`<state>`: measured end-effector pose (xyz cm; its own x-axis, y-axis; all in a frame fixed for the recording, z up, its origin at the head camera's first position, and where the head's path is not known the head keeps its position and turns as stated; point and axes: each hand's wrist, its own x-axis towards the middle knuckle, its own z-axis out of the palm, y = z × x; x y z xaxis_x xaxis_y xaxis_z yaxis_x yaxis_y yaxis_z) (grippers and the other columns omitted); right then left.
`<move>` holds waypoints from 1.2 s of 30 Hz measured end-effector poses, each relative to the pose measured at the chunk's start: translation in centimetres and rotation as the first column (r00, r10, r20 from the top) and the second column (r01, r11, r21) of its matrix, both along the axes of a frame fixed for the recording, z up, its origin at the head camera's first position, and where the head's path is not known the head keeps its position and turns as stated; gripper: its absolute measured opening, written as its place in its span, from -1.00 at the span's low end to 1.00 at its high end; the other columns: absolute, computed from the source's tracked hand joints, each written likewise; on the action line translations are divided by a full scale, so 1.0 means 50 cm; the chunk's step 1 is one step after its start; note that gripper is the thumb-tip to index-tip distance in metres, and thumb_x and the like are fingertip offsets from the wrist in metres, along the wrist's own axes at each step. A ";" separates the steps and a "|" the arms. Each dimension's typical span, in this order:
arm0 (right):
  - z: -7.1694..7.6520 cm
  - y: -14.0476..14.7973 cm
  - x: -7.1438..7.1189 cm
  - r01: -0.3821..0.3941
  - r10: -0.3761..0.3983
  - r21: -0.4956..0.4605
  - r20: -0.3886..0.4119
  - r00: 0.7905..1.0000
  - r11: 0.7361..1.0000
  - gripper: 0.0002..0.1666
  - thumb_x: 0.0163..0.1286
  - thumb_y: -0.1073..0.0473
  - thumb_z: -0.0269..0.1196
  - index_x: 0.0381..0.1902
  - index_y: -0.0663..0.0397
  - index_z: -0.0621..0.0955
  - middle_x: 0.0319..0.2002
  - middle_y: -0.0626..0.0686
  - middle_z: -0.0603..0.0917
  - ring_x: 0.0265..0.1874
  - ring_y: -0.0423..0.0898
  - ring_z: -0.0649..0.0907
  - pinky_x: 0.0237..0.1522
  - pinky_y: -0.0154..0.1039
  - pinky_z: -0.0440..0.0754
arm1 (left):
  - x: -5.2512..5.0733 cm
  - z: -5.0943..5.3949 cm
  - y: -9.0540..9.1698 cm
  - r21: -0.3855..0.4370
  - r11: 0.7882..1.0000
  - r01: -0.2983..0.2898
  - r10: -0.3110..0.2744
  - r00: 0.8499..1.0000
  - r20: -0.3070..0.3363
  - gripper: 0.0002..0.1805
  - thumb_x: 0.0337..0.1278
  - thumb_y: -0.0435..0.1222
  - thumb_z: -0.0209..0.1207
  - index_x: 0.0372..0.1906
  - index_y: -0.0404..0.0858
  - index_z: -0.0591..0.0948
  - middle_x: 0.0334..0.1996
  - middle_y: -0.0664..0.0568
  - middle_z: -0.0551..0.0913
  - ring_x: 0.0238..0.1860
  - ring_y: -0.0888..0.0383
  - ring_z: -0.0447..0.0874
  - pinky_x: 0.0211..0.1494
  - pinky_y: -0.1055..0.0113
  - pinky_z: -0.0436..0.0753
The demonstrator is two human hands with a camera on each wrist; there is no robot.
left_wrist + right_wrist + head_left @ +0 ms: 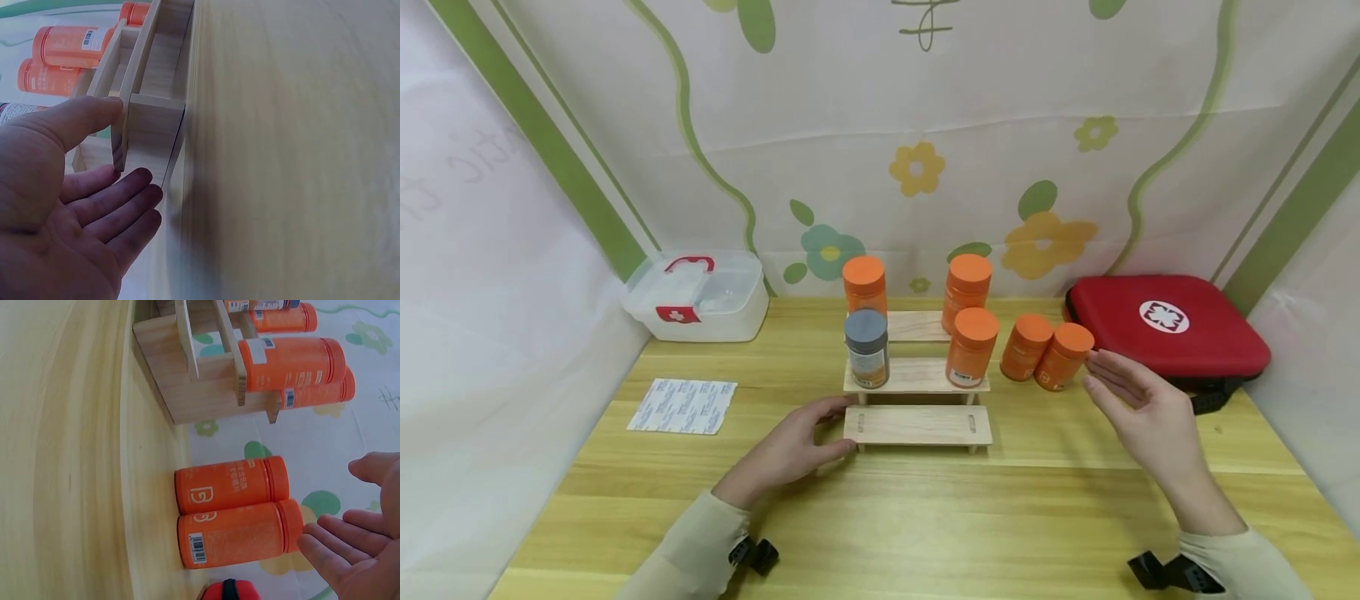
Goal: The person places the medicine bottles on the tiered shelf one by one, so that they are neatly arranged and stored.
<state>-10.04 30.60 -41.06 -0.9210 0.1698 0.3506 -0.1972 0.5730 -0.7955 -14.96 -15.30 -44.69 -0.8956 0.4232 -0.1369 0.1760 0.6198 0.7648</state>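
A stepped wooden rack (917,425) stands mid-table, its lowest tier bare. My left hand (793,446) holds that tier's left end between thumb and index finger; in the left wrist view the other fingers (134,219) extend beside the rack's side panel. On the upper tiers stand a grey-capped bottle (868,350) and orange bottles (973,346), two of them at the back. Two more orange bottles (1063,358) stand together on the table to the rack's right. Beside the outer one is my right hand (1150,417), fingers extended near its cap, holding nothing.
A red first-aid case (1210,333) lies at the back right, just behind my right hand. At the back left is a clear plastic medicine box (730,308) with a red handle. A white printed blister sheet (682,406) lies on the left side of the table.
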 end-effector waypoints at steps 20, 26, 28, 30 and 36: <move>-0.043 0.056 -0.064 -0.024 0.029 -0.029 0.187 0.982 0.999 -0.20 0.59 -0.02 0.36 0.60 0.27 0.41 0.44 0.45 0.54 0.09 -0.69 0.58 0.01 -0.78 0.56 | 0.004 -0.003 -0.007 -0.007 1.000 -0.015 0.014 1.000 -0.013 -0.28 0.41 -0.04 0.42 0.53 -0.22 0.50 0.47 -0.11 0.60 0.49 -0.14 0.56 0.62 -0.20 0.46; -0.051 0.059 -0.085 -0.034 0.044 -0.051 0.205 0.978 0.998 -0.13 0.57 -0.04 0.38 0.61 0.31 0.37 0.47 0.47 0.51 0.11 -0.63 0.59 0.00 -0.76 0.58 | 0.004 -0.003 -0.010 -0.002 1.000 -0.003 0.002 1.000 -0.009 -0.27 0.42 -0.05 0.41 0.55 -0.23 0.48 0.48 -0.11 0.58 0.50 -0.15 0.55 0.62 -0.21 0.46; -0.052 0.057 -0.092 -0.029 0.040 -0.057 0.204 0.978 0.998 -0.13 0.56 -0.03 0.39 0.60 0.32 0.38 0.46 0.49 0.50 0.09 -0.65 0.58 -0.01 -0.76 0.58 | 0.005 -0.002 -0.010 -0.002 1.000 0.001 -0.001 1.000 -0.006 -0.26 0.42 -0.05 0.41 0.56 -0.23 0.47 0.49 -0.11 0.58 0.50 -0.15 0.54 0.62 -0.21 0.45; -0.053 0.056 -0.097 -0.027 0.038 -0.058 0.205 0.978 0.998 -0.12 0.55 -0.03 0.40 0.60 0.32 0.39 0.45 0.49 0.51 0.08 -0.64 0.59 -0.01 -0.75 0.59 | 0.004 -0.002 -0.011 -0.001 1.000 0.005 -0.005 1.000 -0.003 -0.26 0.43 -0.06 0.40 0.57 -0.23 0.46 0.49 -0.11 0.57 0.51 -0.15 0.54 0.62 -0.22 0.44; -0.054 0.052 -0.109 -0.019 0.024 -0.027 0.211 0.977 0.999 -0.12 0.53 -0.08 0.42 0.58 0.30 0.42 0.43 0.45 0.56 0.10 -0.56 0.60 -0.01 -0.78 0.56 | 0.003 -0.001 -0.012 0.003 1.000 0.010 -0.010 1.000 0.007 -0.26 0.44 -0.06 0.39 0.58 -0.22 0.46 0.50 -0.09 0.57 0.51 -0.14 0.53 0.63 -0.22 0.43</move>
